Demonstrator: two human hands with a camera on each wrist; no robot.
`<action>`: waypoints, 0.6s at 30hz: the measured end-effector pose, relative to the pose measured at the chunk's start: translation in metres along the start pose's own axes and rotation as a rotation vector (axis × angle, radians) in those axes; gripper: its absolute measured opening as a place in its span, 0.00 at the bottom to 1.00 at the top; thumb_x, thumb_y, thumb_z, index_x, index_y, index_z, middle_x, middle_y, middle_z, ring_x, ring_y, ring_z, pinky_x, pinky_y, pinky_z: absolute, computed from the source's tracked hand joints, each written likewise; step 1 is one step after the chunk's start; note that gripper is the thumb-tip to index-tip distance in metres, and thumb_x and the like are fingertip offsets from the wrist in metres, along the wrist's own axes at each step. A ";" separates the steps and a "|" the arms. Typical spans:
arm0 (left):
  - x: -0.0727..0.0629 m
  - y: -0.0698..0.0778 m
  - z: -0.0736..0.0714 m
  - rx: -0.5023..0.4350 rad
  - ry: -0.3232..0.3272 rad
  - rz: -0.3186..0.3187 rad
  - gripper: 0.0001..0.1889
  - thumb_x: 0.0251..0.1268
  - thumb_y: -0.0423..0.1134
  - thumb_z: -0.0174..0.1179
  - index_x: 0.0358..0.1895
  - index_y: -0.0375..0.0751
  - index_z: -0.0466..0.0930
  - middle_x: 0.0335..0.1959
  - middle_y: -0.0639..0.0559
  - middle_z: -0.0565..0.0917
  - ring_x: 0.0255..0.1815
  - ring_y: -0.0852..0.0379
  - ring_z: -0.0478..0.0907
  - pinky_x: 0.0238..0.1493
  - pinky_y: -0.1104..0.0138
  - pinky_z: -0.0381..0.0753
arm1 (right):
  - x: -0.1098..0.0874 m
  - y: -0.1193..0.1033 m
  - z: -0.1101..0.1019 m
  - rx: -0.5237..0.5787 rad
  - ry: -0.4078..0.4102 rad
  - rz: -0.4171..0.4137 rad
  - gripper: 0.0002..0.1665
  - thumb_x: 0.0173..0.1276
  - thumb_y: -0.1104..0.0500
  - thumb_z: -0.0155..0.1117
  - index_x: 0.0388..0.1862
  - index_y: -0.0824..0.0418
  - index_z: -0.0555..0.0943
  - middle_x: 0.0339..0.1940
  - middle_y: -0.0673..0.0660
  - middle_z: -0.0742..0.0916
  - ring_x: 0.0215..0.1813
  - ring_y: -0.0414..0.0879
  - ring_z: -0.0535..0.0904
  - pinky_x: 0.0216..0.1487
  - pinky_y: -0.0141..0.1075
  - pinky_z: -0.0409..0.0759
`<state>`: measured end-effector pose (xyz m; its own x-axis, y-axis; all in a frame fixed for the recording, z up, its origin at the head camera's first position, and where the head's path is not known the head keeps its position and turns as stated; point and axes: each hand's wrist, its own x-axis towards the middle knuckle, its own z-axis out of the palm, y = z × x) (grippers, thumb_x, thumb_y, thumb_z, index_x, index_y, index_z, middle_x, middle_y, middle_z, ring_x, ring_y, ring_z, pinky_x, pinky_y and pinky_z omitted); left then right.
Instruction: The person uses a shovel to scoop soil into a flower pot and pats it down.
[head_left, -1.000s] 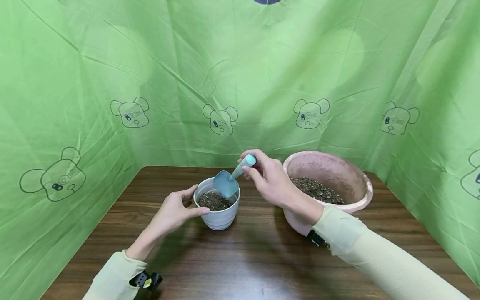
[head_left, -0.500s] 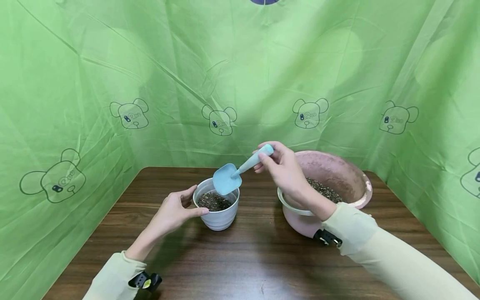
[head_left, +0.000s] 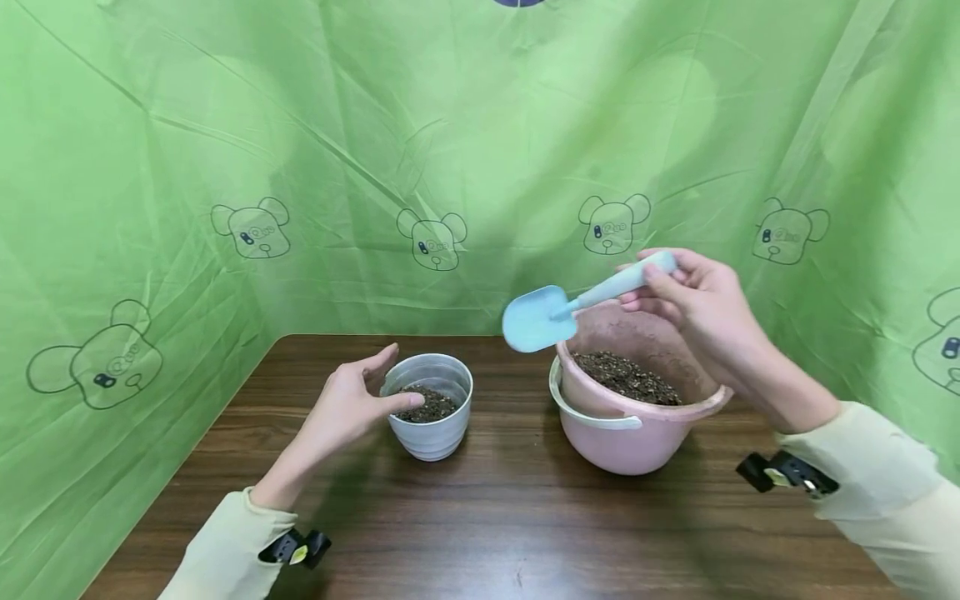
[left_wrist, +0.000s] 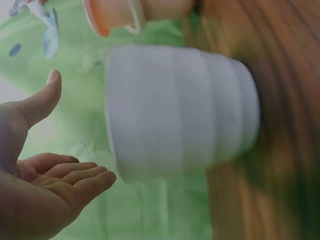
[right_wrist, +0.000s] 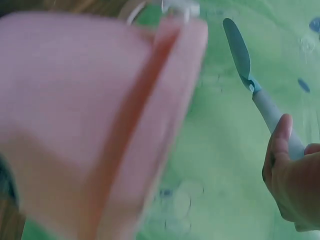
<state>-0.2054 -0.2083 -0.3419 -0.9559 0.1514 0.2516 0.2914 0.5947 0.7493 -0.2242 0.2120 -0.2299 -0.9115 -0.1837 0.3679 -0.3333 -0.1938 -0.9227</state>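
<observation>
My right hand (head_left: 708, 304) grips the handle of a light blue trowel (head_left: 538, 321), raised beside and above a pink bucket (head_left: 626, 446). The trowel's blade points left, with no soil visible on it. Dark, speckled soil (head_left: 622, 377) partly fills the bucket. To the left, a small white flower pot (head_left: 431, 440) stands upright with soil (head_left: 431, 408) inside. My left hand (head_left: 352, 400) is at the pot's left side, thumb and fingers spread. In the left wrist view its fingers look straight and hold nothing; the fingertips lie close to the pot's rim (left_wrist: 111, 115).
Both containers stand on a dark wooden table (head_left: 480, 517). A pale handle (head_left: 600, 421) hangs across the bucket's front. Green cloth (head_left: 480, 150) with bear-head drawings surrounds the table at the back and sides.
My right hand has carried the trowel up and right, from over the pot to over the bucket's left rim. My left hand has loosened from the pot, which stays in place.
</observation>
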 end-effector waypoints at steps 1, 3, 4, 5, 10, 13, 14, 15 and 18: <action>0.002 0.006 0.002 -0.006 0.000 0.006 0.48 0.59 0.50 0.80 0.79 0.34 0.67 0.76 0.40 0.72 0.72 0.42 0.73 0.71 0.49 0.74 | -0.001 -0.003 -0.008 0.016 0.005 -0.007 0.14 0.79 0.63 0.64 0.58 0.69 0.81 0.46 0.64 0.89 0.42 0.51 0.89 0.51 0.38 0.87; 0.005 0.018 0.007 -0.020 0.003 0.022 0.48 0.58 0.49 0.81 0.79 0.36 0.68 0.76 0.42 0.73 0.70 0.40 0.75 0.69 0.50 0.75 | -0.004 -0.007 -0.023 0.041 0.002 -0.026 0.12 0.79 0.64 0.64 0.56 0.69 0.82 0.46 0.64 0.90 0.41 0.51 0.90 0.50 0.38 0.88; 0.007 0.025 0.011 -0.025 0.003 0.030 0.48 0.57 0.49 0.81 0.79 0.37 0.68 0.76 0.43 0.73 0.69 0.39 0.76 0.69 0.49 0.76 | -0.006 -0.009 -0.031 0.040 0.003 -0.034 0.12 0.78 0.65 0.64 0.56 0.69 0.83 0.45 0.65 0.90 0.41 0.52 0.90 0.50 0.39 0.88; 0.009 0.031 0.015 -0.028 0.002 0.037 0.48 0.57 0.50 0.81 0.79 0.38 0.69 0.75 0.44 0.73 0.69 0.38 0.76 0.69 0.50 0.76 | -0.007 -0.010 -0.038 0.038 0.003 -0.040 0.12 0.79 0.65 0.63 0.56 0.69 0.83 0.45 0.65 0.90 0.40 0.52 0.90 0.50 0.39 0.88; 0.017 0.061 0.037 -0.070 -0.038 0.075 0.48 0.56 0.51 0.82 0.79 0.42 0.69 0.75 0.46 0.74 0.69 0.39 0.76 0.70 0.52 0.75 | -0.014 -0.012 -0.069 -0.059 0.017 -0.058 0.11 0.79 0.66 0.62 0.56 0.69 0.83 0.45 0.64 0.90 0.40 0.50 0.90 0.49 0.38 0.87; 0.022 0.075 0.052 -0.098 -0.079 0.109 0.49 0.56 0.50 0.82 0.79 0.41 0.68 0.75 0.46 0.73 0.70 0.42 0.75 0.71 0.53 0.74 | -0.015 -0.009 -0.084 -0.130 -0.002 -0.067 0.11 0.80 0.68 0.60 0.56 0.69 0.83 0.46 0.62 0.90 0.40 0.49 0.90 0.48 0.37 0.88; 0.024 0.079 0.058 -0.104 -0.092 0.119 0.49 0.56 0.50 0.82 0.79 0.40 0.68 0.75 0.46 0.73 0.71 0.43 0.75 0.71 0.53 0.74 | -0.015 -0.008 -0.088 -0.151 -0.014 -0.074 0.11 0.80 0.68 0.60 0.56 0.70 0.82 0.46 0.61 0.91 0.40 0.49 0.90 0.47 0.37 0.88; 0.025 0.083 0.063 -0.113 -0.104 0.130 0.49 0.56 0.50 0.82 0.79 0.39 0.67 0.76 0.46 0.72 0.71 0.42 0.75 0.71 0.53 0.74 | -0.015 -0.007 -0.092 -0.181 -0.018 -0.080 0.10 0.80 0.69 0.59 0.56 0.69 0.82 0.46 0.61 0.91 0.40 0.48 0.90 0.47 0.37 0.88; 0.030 0.093 0.080 -0.110 -0.129 0.149 0.50 0.56 0.51 0.82 0.80 0.39 0.67 0.77 0.49 0.71 0.71 0.43 0.75 0.72 0.54 0.73 | -0.015 -0.003 -0.103 -0.296 -0.034 -0.095 0.11 0.80 0.70 0.58 0.56 0.68 0.81 0.46 0.58 0.91 0.39 0.47 0.90 0.45 0.35 0.88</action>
<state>-0.2100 -0.0855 -0.3136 -0.8969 0.3346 0.2892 0.4248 0.4700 0.7737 -0.2345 0.3148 -0.2445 -0.8661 -0.2113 0.4530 -0.4768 0.0770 -0.8756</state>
